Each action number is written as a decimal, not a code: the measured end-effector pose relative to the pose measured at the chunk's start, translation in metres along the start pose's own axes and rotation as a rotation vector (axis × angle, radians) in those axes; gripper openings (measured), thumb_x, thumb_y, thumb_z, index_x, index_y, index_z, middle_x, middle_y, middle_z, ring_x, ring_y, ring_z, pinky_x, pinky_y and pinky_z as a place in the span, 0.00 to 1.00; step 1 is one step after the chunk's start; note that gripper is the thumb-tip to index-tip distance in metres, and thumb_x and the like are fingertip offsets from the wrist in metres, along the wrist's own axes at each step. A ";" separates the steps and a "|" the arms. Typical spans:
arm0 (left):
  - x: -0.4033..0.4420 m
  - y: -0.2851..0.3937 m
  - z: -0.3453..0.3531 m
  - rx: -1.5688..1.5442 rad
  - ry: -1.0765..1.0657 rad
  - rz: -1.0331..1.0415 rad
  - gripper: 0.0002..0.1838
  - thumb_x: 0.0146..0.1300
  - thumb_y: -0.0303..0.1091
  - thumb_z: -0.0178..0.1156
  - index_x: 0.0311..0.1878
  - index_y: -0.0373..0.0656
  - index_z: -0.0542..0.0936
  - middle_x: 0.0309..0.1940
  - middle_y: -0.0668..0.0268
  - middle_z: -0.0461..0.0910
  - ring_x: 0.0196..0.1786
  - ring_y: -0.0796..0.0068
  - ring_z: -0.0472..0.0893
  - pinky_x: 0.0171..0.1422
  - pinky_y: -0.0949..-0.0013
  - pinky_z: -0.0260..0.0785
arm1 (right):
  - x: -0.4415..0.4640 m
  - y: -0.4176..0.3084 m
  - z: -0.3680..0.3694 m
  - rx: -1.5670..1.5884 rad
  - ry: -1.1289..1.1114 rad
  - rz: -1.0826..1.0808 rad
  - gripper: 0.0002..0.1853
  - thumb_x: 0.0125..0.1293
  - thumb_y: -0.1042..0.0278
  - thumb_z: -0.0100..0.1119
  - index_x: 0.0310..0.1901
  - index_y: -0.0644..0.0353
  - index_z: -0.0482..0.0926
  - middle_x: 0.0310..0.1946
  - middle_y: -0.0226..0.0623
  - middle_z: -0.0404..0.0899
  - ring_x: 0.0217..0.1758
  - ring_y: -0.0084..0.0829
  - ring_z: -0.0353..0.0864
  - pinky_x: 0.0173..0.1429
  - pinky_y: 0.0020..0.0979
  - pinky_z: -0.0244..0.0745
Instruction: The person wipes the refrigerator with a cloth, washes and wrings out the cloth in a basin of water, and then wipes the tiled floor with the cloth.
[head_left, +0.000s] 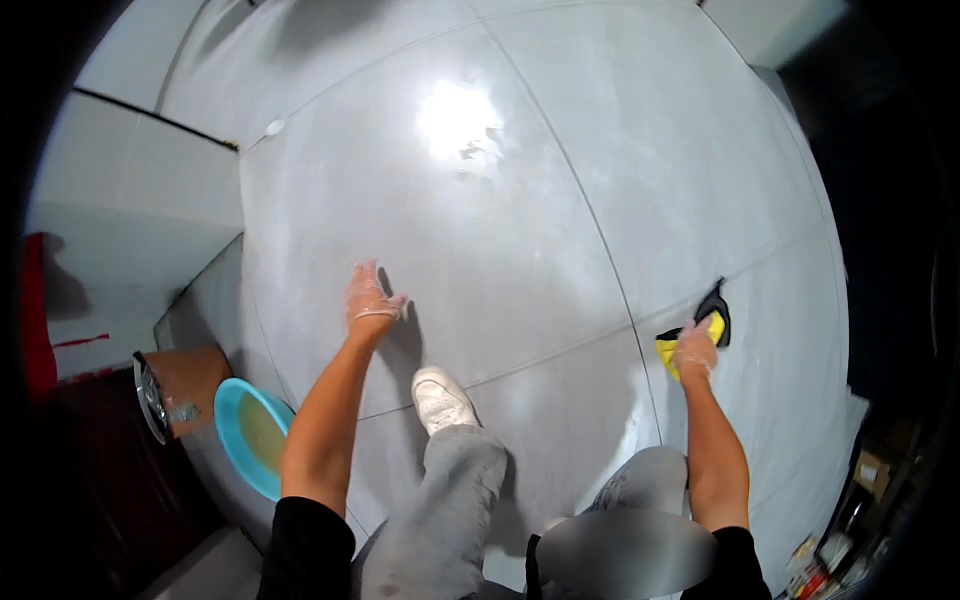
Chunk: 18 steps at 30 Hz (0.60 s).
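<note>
My right hand (697,350), in a clear plastic glove, presses a yellow and black cleaning cloth (717,312) against the grey tiled floor (520,270). Parts of the cloth stick out on both sides of the fingers. Over the floor on the left, my left hand (370,298) is gloved the same way, with its fingers spread and nothing in it. Its shadow falls just to the right of it. Below and left of that hand stands a light blue basin (232,433) holding cloudy, brownish water (262,432).
Beside the basin is a brown bucket-like container (195,385). A white wall or cabinet (140,170) bounds the left side. My white shoe (441,398) rests on the floor between my arms. Boxes (872,474) and assorted items sit at the lower right edge.
</note>
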<state>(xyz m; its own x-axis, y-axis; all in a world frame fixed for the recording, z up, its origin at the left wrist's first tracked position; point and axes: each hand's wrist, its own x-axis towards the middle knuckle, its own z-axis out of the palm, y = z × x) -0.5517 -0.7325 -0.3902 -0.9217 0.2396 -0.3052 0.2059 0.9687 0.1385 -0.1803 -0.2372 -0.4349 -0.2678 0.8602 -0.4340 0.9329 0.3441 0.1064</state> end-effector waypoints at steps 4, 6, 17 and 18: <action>0.018 0.011 -0.008 -0.038 -0.012 -0.216 0.63 0.50 0.58 0.79 0.83 0.50 0.52 0.84 0.52 0.49 0.85 0.55 0.50 0.87 0.49 0.43 | -0.045 -0.163 -0.033 -0.057 -0.044 -0.225 0.34 0.81 0.48 0.38 0.79 0.60 0.53 0.44 0.50 0.88 0.46 0.49 0.90 0.49 0.50 0.83; 0.026 0.016 -0.024 -0.100 -0.024 -0.304 0.68 0.46 0.61 0.80 0.84 0.53 0.49 0.85 0.53 0.45 0.87 0.57 0.45 0.87 0.45 0.39 | -0.046 -0.222 -0.037 -0.079 -0.023 -0.343 0.35 0.82 0.48 0.39 0.79 0.65 0.53 0.42 0.48 0.89 0.43 0.45 0.91 0.46 0.46 0.84; 0.071 -0.035 -0.041 -0.193 -0.176 -0.671 0.84 0.31 0.63 0.86 0.85 0.64 0.36 0.86 0.54 0.31 0.87 0.53 0.33 0.83 0.29 0.35 | 0.003 -0.281 -0.030 -0.215 0.213 -0.515 0.34 0.79 0.47 0.46 0.76 0.64 0.60 0.28 0.42 0.87 0.30 0.44 0.88 0.35 0.45 0.81; 0.080 -0.040 -0.042 -0.202 -0.173 -0.660 0.85 0.29 0.61 0.88 0.85 0.65 0.35 0.86 0.54 0.29 0.87 0.50 0.32 0.81 0.25 0.35 | 0.000 -0.281 -0.034 -0.231 0.220 -0.501 0.34 0.79 0.47 0.47 0.75 0.64 0.62 0.28 0.42 0.87 0.29 0.45 0.88 0.34 0.46 0.81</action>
<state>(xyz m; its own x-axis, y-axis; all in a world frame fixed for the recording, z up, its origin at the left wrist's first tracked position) -0.6470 -0.7547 -0.3809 -0.7643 -0.3702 -0.5280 -0.4578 0.8882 0.0399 -0.4507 -0.3215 -0.4348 -0.7284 0.6212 -0.2890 0.6101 0.7801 0.1387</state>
